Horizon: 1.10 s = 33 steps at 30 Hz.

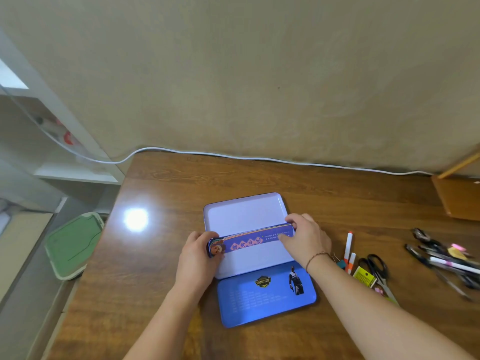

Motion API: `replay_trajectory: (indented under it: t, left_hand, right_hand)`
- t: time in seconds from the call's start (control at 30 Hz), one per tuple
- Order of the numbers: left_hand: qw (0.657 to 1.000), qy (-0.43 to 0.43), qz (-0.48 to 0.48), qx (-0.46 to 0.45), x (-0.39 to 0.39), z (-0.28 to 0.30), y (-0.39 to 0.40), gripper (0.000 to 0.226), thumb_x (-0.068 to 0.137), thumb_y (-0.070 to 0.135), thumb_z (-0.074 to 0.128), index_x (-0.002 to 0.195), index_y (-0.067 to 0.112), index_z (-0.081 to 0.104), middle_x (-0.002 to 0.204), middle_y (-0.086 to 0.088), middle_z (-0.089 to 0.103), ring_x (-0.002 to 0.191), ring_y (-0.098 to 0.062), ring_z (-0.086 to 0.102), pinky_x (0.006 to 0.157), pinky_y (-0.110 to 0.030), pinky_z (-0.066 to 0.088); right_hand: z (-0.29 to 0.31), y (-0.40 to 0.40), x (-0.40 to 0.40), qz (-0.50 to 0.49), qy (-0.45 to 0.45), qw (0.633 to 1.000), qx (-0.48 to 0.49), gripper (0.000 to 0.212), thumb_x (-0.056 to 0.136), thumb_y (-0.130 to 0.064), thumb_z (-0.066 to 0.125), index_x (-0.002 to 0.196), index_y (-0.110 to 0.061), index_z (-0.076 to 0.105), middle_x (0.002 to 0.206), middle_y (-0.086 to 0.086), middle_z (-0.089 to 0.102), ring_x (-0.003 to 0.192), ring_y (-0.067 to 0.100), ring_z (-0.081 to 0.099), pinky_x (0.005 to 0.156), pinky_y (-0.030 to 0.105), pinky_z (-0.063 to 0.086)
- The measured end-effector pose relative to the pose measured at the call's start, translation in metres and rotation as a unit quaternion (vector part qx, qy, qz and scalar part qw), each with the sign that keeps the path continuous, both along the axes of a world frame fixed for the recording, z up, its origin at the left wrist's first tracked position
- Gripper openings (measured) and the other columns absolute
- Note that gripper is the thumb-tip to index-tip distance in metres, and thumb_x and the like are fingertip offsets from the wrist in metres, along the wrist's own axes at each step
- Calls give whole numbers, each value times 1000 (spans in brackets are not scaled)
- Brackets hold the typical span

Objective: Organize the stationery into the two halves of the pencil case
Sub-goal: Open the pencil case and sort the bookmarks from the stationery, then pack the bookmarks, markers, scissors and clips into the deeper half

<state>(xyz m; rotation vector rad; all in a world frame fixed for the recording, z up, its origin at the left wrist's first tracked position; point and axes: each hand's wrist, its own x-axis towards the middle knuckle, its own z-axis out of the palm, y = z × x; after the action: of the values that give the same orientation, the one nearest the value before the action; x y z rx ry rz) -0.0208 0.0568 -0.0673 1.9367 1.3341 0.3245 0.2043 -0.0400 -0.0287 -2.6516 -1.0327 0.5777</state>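
Pencil case [249, 216] — a flat tin, lying open near the middle of the wooden desk [324, 193], pale lavender half toward the wall, blue printed half [267, 300] toward the person. Both halves are looking bare of stationery. Across the lavender half a long purple printed strip [250, 241] is standing on edge, possibly a divider or inner tray wall; cannot tell which.

Left hand [198, 252] is pinching the strip's left end, the one with a cartoon figure. Right hand [305, 237] is closed over its right end, fingers curling over the top edge. Hands well apart, one at each end, both clamped on the strip.

Stationery is waiting on the desk to the right: two white-and-orange markers [348, 252], black-handled scissors [376, 268], a small yellow box [365, 276], a blurred heap of pens [446, 258].

Handling judgement — the case is looking light, thin-walled and stiff, likely to slide on the glossy desk and to dent if squeezed. Best held by its short ends or pressed flat by the rim. The strip seems thin and springy, so gripping both ends is suiting it.
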Motion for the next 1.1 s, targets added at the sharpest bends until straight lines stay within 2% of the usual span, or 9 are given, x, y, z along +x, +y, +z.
replay_trajectory:
  t: [0.13,0.23,0.33,0.43,0.57,0.67,0.97,1.03,1.1]
  left_hand:
    - [999,-24,32,9,5,1,0,20,83,26,74,102,24,70,95,5,54,81,-8,54,74,-24,43]
    - [996,-34,79,16,9,-2,1,13,86,19,70,99,18,75,85,7,55,73,1,52,65,-12,35]
    - [995,-17,93,19,11,-6,1,21,84,10,67,102,18,76,84,6,55,72,-6,53,67,-20,38]
    - [995,-17,99,18,13,-3,-4,20,86,19,67,106,19,72,93,4,56,78,-8,58,70,-23,41]
    - [999,-12,22,33,8,0,-17,56,72,36,82,122,32,58,120,13,41,78,6,54,70,-22,44]
    - [996,57,-52,54,8,-2,-18,70,65,41,85,127,34,54,131,12,38,93,-5,57,71,-26,50]
    - [990,65,-17,122,13,-2,-14,38,76,34,80,112,32,67,112,11,55,77,-13,63,58,-23,40]
    - [991,59,-20,122,12,-4,-14,39,76,35,81,112,31,67,113,10,55,78,-15,63,58,-24,42]
    - [991,58,-29,118,12,-7,-14,41,75,37,81,112,31,66,114,10,54,78,-15,63,58,-26,46]
  right_hand:
    - [-3,-6,0,-22,-10,997,71,3,89,-34,57,89,-32,59,96,-13,57,73,7,54,52,25,49]
    - [-9,-7,2,0,-22,998,63,10,90,-32,57,80,-31,57,93,-12,56,64,8,52,45,23,40]
    - [-12,-5,5,15,-31,998,52,7,89,-35,56,85,-31,53,93,-10,55,65,11,53,46,23,40]
    - [-10,-6,7,41,-13,998,42,14,86,-40,57,91,-32,48,96,-11,51,68,10,53,51,26,47]
    - [-9,-15,6,159,-19,987,-33,50,76,-44,61,118,-36,35,117,-10,38,69,14,54,55,26,46]
    - [-11,-13,7,182,-42,981,-53,61,81,-44,61,132,-32,28,123,-5,35,67,14,54,55,26,48]
    - [-10,-9,0,127,-29,991,-31,51,86,-47,58,130,-33,35,126,-5,40,78,17,59,60,30,50]
    - [-5,-19,0,105,-28,994,30,53,86,-49,57,133,-33,37,130,-10,41,88,14,59,57,24,43]
    - [5,-45,5,4,-49,987,153,40,87,-43,57,125,-31,50,126,-11,50,97,12,58,58,20,39]
